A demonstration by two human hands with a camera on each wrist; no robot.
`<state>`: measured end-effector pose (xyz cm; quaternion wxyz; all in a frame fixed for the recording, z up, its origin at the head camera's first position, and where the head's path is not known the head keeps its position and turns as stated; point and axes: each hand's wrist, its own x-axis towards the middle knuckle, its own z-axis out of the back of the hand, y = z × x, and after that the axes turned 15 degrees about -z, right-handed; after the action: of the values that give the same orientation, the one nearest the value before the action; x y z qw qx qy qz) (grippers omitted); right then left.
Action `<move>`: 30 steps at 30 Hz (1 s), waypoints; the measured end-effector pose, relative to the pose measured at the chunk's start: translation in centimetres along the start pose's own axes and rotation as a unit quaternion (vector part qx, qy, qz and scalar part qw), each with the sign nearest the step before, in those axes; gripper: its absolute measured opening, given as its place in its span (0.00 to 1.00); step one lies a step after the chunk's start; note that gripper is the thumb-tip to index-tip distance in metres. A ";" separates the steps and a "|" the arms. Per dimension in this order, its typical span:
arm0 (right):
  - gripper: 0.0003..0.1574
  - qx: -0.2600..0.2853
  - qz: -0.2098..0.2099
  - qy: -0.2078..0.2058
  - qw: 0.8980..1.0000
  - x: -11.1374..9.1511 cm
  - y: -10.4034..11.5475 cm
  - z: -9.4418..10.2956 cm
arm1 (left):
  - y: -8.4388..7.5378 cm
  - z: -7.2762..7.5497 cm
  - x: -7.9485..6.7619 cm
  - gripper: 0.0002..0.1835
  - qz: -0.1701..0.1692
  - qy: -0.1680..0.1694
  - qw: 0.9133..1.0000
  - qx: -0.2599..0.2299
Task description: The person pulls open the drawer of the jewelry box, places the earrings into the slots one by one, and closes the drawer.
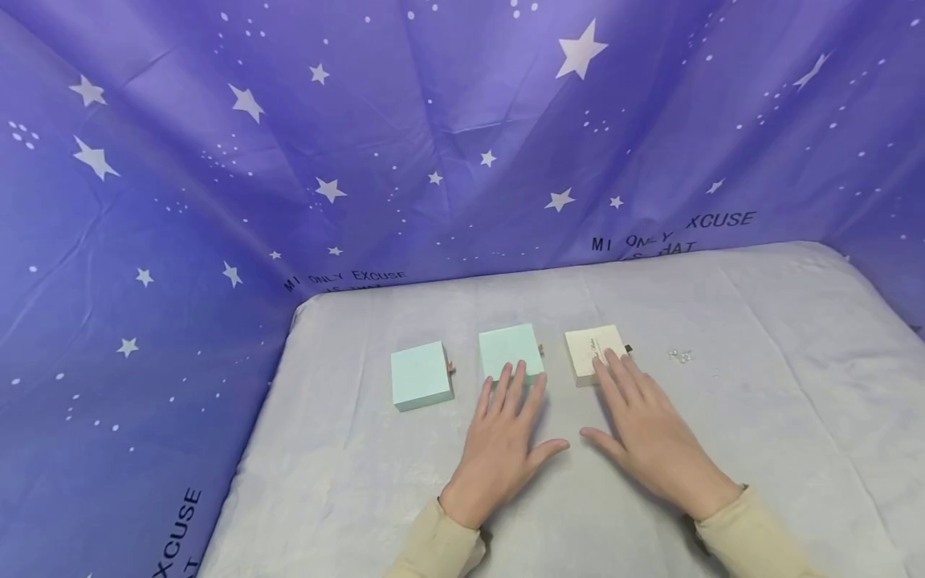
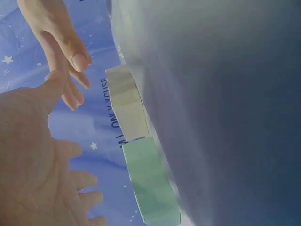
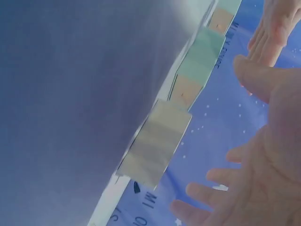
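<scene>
Three small flat square boxes stand in a row on the cloth-covered table. A mint green box [image 1: 421,376] is at the left, another mint green box [image 1: 509,350] in the middle, and a cream box [image 1: 588,347] with dark lettering at the right. My left hand [image 1: 503,445], fingers spread, hovers in front of the middle box, fingertips overlapping its near edge in the head view. My right hand [image 1: 654,433] is likewise spread near the cream box. Both wrist views show the palms facing down, apart from the boxes and holding nothing.
A little cluster of clear, shiny small pieces [image 1: 680,356] lies right of the cream box. Short pull tabs stick out from the boxes' right sides. The pale grey tablecloth [image 1: 318,482] reaches back to a purple-blue curtain [image 1: 405,120] with white stars.
</scene>
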<state>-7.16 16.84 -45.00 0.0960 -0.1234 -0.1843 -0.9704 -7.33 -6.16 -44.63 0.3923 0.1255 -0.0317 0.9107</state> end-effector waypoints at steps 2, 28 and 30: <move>0.59 0.005 -0.005 0.001 1.000 0.2 -0.3 0.1 | 0.0 -0.1 0.3 0.46 -0.005 -0.007 1.000 0.001; 0.64 0.049 -0.022 0.027 0.998 2.0 -2.3 0.9 | 0.4 -0.7 4.2 0.42 -0.040 -0.016 0.999 0.000; 0.63 0.049 -0.022 0.023 0.998 2.1 -2.3 0.9 | 0.6 -0.7 4.5 0.42 -0.043 -0.009 0.999 0.003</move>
<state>-9.49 19.01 -44.39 0.0843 -0.0923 -0.2316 -0.9647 -10.83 -3.29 -44.19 0.4299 0.1366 -0.0271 0.8921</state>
